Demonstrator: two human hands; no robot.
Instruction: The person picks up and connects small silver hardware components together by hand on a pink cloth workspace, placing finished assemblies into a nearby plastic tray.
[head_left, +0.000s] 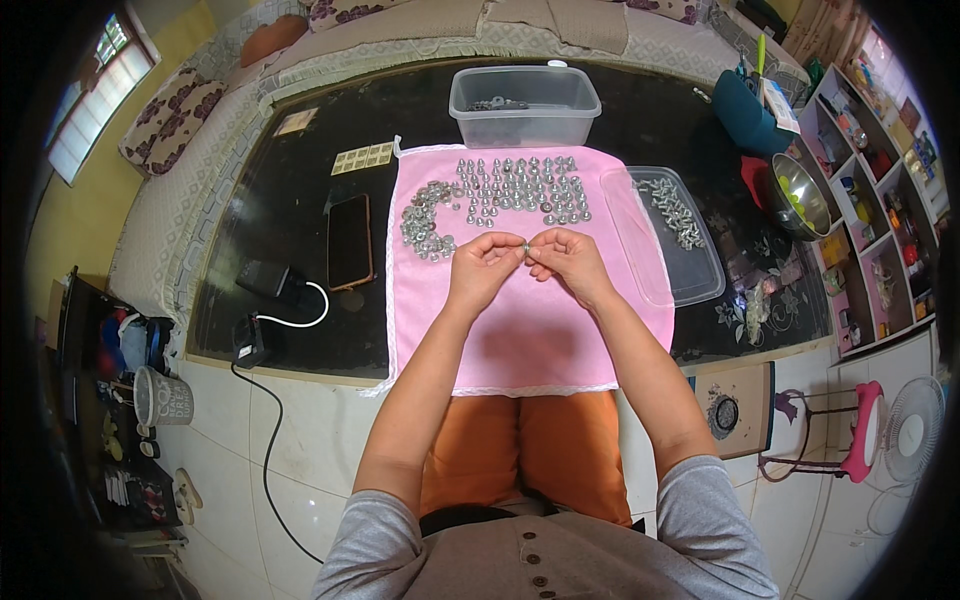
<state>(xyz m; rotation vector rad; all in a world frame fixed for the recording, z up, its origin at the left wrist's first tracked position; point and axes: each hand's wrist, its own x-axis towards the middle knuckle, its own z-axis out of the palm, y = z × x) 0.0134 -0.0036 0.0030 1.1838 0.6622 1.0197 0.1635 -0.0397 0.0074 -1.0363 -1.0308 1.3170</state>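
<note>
Over a pink cloth (540,350) with a white edge, my left hand (487,262) and my right hand (565,262) meet fingertip to fingertip. Both pinch one small silvery metal piece (526,248), mostly covered by the fingers, so its exact kind is hard to make out. Just beyond them, several rows of small silver pieces (520,185) stand upright, each with a wide base and narrow top. A curved heap of loose round metal pieces (425,235) lies left of the rows. To the right, silver screws (675,212) lie in a shallow clear plastic lid (705,285).
A clear plastic box (525,128) with dark pieces inside stands beyond the cloth. Left lie a phone (349,242), a black adapter (270,280) with a white cable, and a card sheet (362,158). At right are a metal bowl (800,200) and a teal holder (745,115).
</note>
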